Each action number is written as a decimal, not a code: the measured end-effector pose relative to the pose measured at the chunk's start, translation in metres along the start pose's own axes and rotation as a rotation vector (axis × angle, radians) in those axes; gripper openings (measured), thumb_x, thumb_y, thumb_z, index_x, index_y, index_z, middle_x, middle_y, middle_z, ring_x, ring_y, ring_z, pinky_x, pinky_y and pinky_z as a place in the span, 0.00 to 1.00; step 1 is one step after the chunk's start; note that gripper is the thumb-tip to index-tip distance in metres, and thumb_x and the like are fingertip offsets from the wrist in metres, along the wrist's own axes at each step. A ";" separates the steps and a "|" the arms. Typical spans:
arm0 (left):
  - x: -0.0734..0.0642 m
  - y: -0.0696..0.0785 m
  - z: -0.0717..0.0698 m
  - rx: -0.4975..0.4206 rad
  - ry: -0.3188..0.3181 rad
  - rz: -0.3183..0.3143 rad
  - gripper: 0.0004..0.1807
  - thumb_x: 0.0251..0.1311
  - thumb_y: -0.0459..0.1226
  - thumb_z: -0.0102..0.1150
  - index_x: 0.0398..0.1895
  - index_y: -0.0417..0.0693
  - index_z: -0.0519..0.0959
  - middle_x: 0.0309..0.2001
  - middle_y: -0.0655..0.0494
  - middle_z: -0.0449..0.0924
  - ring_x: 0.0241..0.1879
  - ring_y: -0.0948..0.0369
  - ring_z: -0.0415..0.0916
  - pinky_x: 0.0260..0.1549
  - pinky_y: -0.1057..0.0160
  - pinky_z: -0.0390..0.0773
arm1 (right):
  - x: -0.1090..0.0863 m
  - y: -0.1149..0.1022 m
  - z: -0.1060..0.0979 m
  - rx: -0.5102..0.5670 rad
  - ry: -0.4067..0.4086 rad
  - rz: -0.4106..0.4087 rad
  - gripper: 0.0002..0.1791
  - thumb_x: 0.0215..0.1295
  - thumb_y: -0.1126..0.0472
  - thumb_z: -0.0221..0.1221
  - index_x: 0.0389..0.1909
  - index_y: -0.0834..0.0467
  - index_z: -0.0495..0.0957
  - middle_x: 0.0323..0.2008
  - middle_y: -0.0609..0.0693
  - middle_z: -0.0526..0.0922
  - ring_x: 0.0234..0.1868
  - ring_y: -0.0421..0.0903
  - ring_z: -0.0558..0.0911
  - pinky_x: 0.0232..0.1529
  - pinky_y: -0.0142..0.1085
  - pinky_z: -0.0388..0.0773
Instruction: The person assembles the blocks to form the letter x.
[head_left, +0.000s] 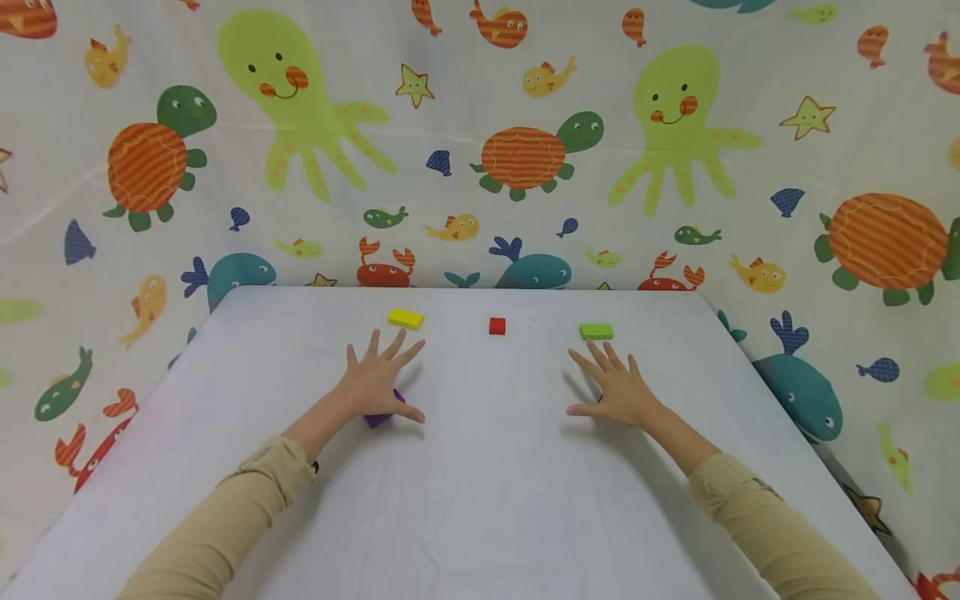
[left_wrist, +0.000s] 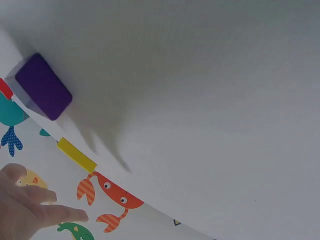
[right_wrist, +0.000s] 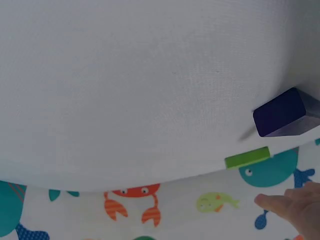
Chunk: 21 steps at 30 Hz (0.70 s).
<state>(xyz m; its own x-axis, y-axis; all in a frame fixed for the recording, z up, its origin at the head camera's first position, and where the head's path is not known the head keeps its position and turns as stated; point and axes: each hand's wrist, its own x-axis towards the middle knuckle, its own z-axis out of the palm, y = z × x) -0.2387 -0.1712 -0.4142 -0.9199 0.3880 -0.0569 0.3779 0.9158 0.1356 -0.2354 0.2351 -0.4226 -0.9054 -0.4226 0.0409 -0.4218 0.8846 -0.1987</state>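
Note:
My left hand (head_left: 372, 385) hovers with fingers spread over a purple block (head_left: 377, 419), which it partly covers in the head view. The left wrist view shows this purple block (left_wrist: 44, 87) apart from the fingers (left_wrist: 60, 214). On the other side, my right hand (head_left: 624, 395) is also spread and holds nothing. Below it stands a dark blue-purple block (right_wrist: 280, 116), almost wholly hidden by the hand in the head view. Beyond the left fingertips lies a yellow block (head_left: 406, 319). A green block (head_left: 596, 332) lies just past the right fingertips.
Between the yellow and green blocks, a small red block (head_left: 497, 326) sits near the far edge of the white table (head_left: 487, 500). A curtain (head_left: 457, 83) printed with sea animals hangs behind the table and along its sides.

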 end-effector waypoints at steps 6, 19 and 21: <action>0.004 0.000 0.002 0.002 0.003 0.007 0.68 0.27 0.74 0.62 0.75 0.62 0.45 0.75 0.43 0.40 0.70 0.29 0.35 0.55 0.20 0.41 | 0.003 0.001 -0.006 0.012 0.004 0.003 0.53 0.49 0.34 0.63 0.73 0.49 0.52 0.73 0.64 0.49 0.71 0.71 0.47 0.61 0.73 0.45; 0.006 0.003 -0.006 0.013 0.015 0.022 0.68 0.28 0.72 0.64 0.75 0.58 0.45 0.75 0.43 0.41 0.69 0.28 0.36 0.55 0.22 0.46 | 0.006 0.006 -0.010 -0.034 0.010 -0.021 0.52 0.46 0.33 0.64 0.71 0.49 0.57 0.72 0.64 0.51 0.70 0.69 0.53 0.61 0.72 0.50; 0.005 0.003 -0.006 0.006 0.012 0.022 0.68 0.29 0.72 0.64 0.75 0.57 0.45 0.75 0.42 0.41 0.69 0.29 0.36 0.55 0.22 0.47 | 0.006 0.007 -0.009 -0.033 0.015 -0.031 0.52 0.45 0.33 0.65 0.70 0.50 0.59 0.72 0.64 0.52 0.69 0.69 0.55 0.60 0.72 0.51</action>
<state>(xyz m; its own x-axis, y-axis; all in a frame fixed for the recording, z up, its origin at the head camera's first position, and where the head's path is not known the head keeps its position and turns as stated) -0.2432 -0.1668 -0.4080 -0.9124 0.4071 -0.0421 0.3989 0.9077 0.1305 -0.2437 0.2407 -0.4147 -0.8926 -0.4467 0.0614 -0.4505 0.8774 -0.1648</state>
